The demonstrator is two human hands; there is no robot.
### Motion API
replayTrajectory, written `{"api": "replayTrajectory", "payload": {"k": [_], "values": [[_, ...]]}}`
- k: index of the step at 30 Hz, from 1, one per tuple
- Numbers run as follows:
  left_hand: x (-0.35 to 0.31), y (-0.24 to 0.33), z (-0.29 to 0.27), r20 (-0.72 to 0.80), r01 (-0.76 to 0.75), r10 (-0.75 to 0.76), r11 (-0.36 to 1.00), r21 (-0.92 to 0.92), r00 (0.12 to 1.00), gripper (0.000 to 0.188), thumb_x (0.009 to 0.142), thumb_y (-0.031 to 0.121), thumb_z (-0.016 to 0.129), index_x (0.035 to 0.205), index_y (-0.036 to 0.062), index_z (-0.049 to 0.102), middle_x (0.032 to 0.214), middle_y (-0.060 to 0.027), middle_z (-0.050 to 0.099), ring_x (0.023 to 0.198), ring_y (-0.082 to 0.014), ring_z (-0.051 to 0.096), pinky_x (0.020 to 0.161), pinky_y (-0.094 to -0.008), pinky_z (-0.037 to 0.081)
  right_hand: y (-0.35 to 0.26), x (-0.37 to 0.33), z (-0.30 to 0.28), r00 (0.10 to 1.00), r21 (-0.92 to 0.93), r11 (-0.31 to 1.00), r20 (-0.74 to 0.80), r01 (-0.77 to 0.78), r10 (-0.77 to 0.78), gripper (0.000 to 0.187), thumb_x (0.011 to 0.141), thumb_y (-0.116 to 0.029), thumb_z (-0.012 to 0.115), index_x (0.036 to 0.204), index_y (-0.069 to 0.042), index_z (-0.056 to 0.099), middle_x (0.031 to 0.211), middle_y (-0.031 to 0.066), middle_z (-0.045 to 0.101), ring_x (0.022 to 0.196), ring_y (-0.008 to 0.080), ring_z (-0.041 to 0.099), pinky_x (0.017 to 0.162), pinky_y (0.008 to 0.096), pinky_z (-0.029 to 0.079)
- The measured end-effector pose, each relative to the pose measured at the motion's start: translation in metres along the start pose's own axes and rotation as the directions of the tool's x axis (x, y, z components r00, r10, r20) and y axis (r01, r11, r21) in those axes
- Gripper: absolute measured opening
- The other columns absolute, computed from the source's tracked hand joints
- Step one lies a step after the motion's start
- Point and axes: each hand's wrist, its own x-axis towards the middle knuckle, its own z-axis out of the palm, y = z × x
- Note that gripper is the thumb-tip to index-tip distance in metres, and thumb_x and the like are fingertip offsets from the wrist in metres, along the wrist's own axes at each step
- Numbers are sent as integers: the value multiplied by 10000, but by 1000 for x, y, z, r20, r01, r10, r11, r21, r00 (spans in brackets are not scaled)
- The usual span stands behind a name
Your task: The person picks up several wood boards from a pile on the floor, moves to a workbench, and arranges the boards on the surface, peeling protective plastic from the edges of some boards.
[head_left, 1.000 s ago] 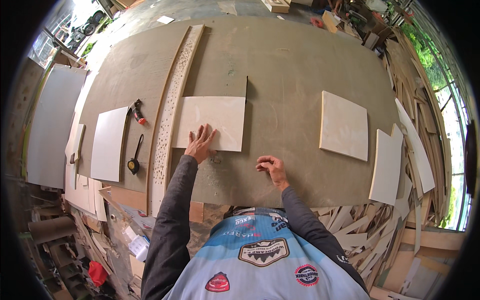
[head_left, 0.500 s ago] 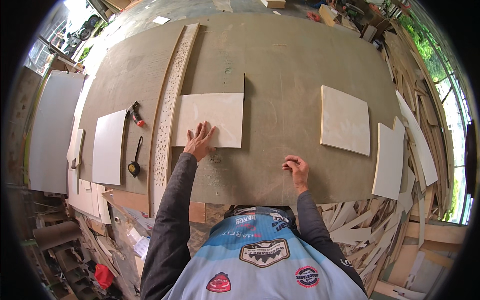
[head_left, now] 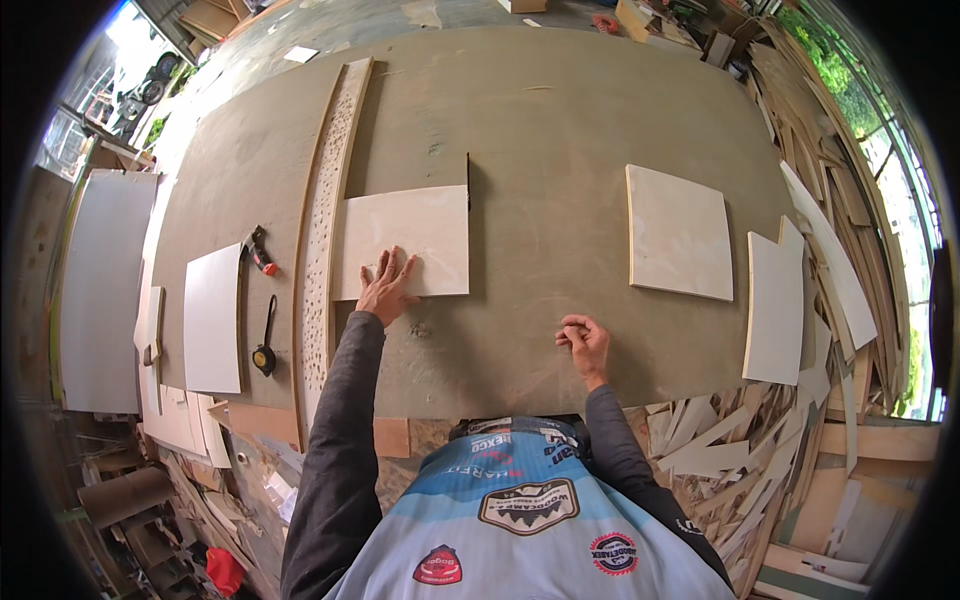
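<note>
Pale cream rectangular panel [head_left: 425,222], faintly cloudy, under the flat, spread left hand [head_left: 384,289], right hand [head_left: 586,347] loosely curled, contents unclear.

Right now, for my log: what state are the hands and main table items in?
Left hand: spread flat on middle board
Right hand: curled, touching no board
Middle board: flat, alongside speckled strip
Speckled strip: lying flat
Left board: flat
Right board: flat, untouched
Tape measure: lying unheld
Red-black tool: lying unheld
</note>
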Motion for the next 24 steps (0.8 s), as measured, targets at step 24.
{"api": "replayTrajectory", "payload": {"k": [24], "values": [[85, -19, -25, 6, 1, -1, 1000, 12, 1000, 940, 881, 397, 751, 1641, 299, 205, 1725, -127, 63, 1589, -340, 62, 1133, -790, 124, -8, -6, 7, 998, -129, 991, -55, 34, -42, 105, 952, -61, 621, 994, 24, 667, 789, 67, 683, 703, 134, 703, 616, 284, 608]]}}
